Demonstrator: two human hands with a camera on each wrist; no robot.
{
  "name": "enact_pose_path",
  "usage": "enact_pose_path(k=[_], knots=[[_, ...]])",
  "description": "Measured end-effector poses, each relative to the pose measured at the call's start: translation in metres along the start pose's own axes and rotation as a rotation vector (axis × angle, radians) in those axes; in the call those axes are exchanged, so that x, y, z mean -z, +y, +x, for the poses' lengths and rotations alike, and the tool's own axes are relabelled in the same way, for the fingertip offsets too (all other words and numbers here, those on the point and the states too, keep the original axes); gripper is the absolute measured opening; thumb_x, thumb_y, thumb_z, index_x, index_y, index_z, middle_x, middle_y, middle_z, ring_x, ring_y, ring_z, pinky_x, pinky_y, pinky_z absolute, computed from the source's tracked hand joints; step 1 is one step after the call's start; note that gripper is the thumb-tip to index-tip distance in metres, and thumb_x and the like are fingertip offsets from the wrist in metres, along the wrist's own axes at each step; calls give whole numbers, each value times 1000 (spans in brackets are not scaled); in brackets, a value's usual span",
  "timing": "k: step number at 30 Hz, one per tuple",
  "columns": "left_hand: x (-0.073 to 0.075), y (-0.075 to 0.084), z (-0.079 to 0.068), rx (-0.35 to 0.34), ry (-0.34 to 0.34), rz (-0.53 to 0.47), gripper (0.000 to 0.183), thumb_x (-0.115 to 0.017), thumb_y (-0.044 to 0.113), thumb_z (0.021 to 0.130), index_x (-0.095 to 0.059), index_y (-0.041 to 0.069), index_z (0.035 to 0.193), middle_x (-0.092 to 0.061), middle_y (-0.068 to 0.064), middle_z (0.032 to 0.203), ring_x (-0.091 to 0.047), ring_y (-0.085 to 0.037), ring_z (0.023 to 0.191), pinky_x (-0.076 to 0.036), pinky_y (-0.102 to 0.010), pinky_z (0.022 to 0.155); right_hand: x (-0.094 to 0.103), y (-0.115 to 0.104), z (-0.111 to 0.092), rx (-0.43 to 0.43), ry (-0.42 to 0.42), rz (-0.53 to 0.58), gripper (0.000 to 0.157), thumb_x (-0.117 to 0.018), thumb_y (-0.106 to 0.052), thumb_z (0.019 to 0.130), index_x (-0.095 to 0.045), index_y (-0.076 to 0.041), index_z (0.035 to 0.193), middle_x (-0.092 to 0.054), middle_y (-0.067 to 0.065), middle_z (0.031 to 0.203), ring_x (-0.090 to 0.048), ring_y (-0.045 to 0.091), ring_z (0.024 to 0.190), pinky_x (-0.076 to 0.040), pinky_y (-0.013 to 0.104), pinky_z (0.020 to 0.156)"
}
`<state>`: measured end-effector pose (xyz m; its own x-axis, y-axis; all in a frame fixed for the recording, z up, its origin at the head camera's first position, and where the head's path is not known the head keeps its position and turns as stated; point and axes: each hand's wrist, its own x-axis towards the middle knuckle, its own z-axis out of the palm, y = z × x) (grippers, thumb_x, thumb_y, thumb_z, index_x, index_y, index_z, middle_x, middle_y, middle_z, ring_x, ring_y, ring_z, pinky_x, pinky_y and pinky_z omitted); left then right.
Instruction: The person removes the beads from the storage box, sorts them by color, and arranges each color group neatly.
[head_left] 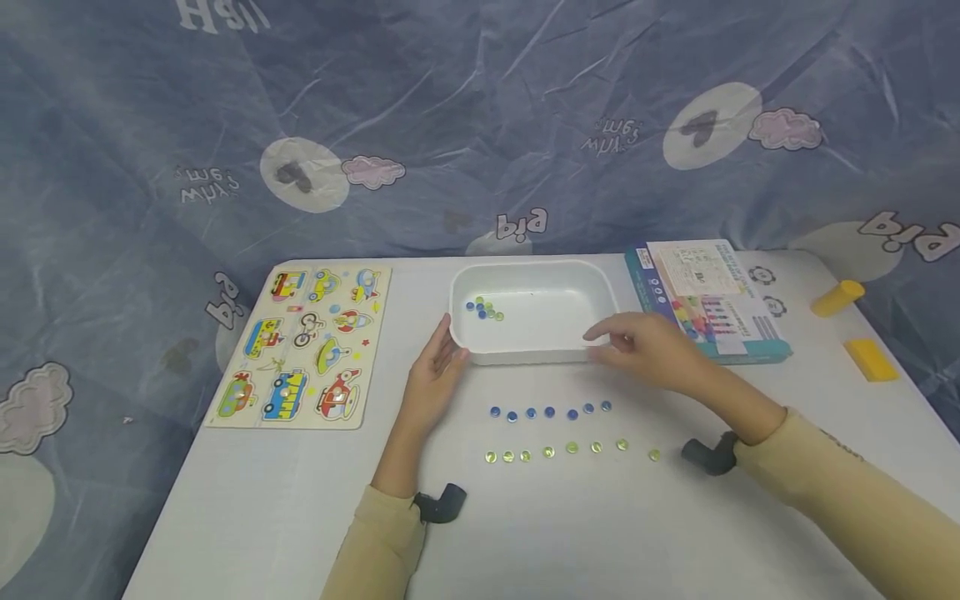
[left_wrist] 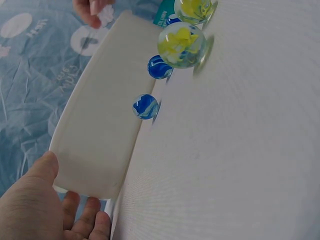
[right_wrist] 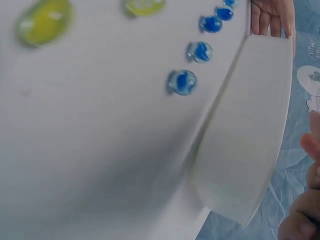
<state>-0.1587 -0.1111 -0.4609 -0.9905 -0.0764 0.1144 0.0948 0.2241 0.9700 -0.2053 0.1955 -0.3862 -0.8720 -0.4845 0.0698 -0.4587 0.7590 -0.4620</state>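
Observation:
A white plastic basin [head_left: 532, 357] stands at the back middle of the table. My left hand [head_left: 435, 375] grips its left end, thumb at the rim and fingers against the outer wall. Over the basin's front right rim is my right hand [head_left: 648, 350], index finger reaching inward, thumb apart from it, nothing visible between them. Several blue and yellow-green glass marbles [head_left: 482, 314] lie inside the basin at the left. In front of it runs a row of blue marbles [head_left: 550, 412]. Nearer me is a row of yellow-green marbles [head_left: 549, 452], its rightmost one set wider apart.
A wooden picture puzzle board [head_left: 315, 358] lies at the left. Right of the basin is a flat teal box [head_left: 750, 354] with printed sheets on top. A yellow cylinder [head_left: 837, 297] and a yellow block [head_left: 870, 360] are near the right edge. A blue patterned cloth [head_left: 465, 125] hangs behind.

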Motion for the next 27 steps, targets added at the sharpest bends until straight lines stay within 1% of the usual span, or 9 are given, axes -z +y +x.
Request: enact_pose_path(k=[4, 7, 10, 14, 18, 21, 24, 27], knots=[[0, -1, 1, 0, 0, 0, 64, -56, 39, 93, -28, 26, 149, -36, 1, 152, -38, -14, 138, -35, -28, 113, -2, -6, 24, 15, 40, 1, 29, -67, -41, 86, -68, -25, 111, -56, -7, 74, -48, 13, 64, -43, 24, 50], [-1, -1, 1, 10, 1, 1, 63, -57, 38, 93, -29, 27, 149, -36, 1, 152, -39, -13, 138, -35, -27, 113, -8, -11, 43, 18, 36, 19, 28, -67, -38, 87, -67, -26, 112, -59, -8, 81, -50, 13, 67, -46, 26, 52], [0, -1, 1, 13, -1, 6, 62, -57, 34, 94, -29, 27, 149, -36, 1, 152, -38, -12, 138, -35, -27, 113, -18, -15, 63, 29, 20, 26, 27, -68, -34, 87, -68, -23, 112, -60, -8, 83, -51, 13, 68, -47, 26, 56], [1, -2, 1, 9, -5, 8, 63, -56, 34, 94, -28, 25, 149, -35, 1, 153, -38, -11, 138, -35, -28, 113, -33, -20, 87, 21, -30, 8, 31, -68, -33, 87, -67, -20, 115, -62, -7, 86, -51, 14, 69, -47, 27, 60], [1, -3, 1, 7, -8, 9, 63, -56, 39, 94, -28, 26, 149, -36, 2, 152, -38, -11, 138, -36, -28, 113, -45, -27, 107, -27, -109, -8, 33, -68, -34, 87, -66, -21, 117, -63, -6, 89, -53, 15, 78, -48, 31, 72], [1, -3, 1, 7, -11, 7, 63, -55, 40, 94, -28, 27, 149, -35, 2, 152, -38, -12, 138, -36, -28, 112, -54, -31, 118, -32, -161, -39, 34, -69, -33, 86, -66, -22, 118, -65, -4, 91, -56, 15, 84, -49, 32, 80], [1, -1, 1, 10, -15, 3, 63, -56, 39, 94, -28, 27, 149, -35, 1, 153, -38, -12, 138, -36, -28, 113, -60, -36, 126, -15, -190, -83, 36, -69, -32, 86, -65, -21, 120, -66, -3, 91, -57, 16, 83, -51, 34, 80], [1, -2, 1, 16, -21, 0, 63, -56, 39, 94, -27, 28, 149, -34, 2, 153, -38, -11, 138, -36, -28, 113, -64, -41, 131, -12, -191, -113, 37, -70, -31, 86, -64, -19, 120, -65, -1, 89, -57, 16, 82, -51, 34, 79]])
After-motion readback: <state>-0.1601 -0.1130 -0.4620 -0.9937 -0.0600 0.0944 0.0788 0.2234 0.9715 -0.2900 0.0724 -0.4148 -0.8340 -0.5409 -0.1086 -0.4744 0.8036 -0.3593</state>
